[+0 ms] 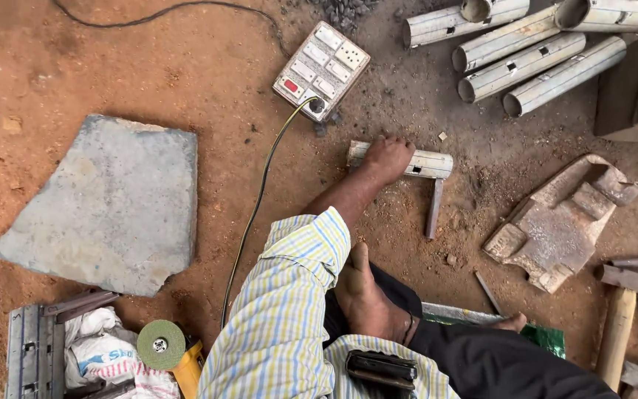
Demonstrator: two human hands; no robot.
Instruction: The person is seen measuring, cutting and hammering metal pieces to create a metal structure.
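Flat grey stone slab point(105, 203), broken edges, lies left on red dirt; open ground between. 4 pale metal tubes point(533, 63) top right. Left hand point(387, 157), fingers curled, presses short dented tube point(428, 163). Right hand unseen.

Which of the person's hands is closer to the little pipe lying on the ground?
The left hand. It rests right on the short grey pipe, covering its middle. No right hand can be made out; only a bare foot lies near the lap.
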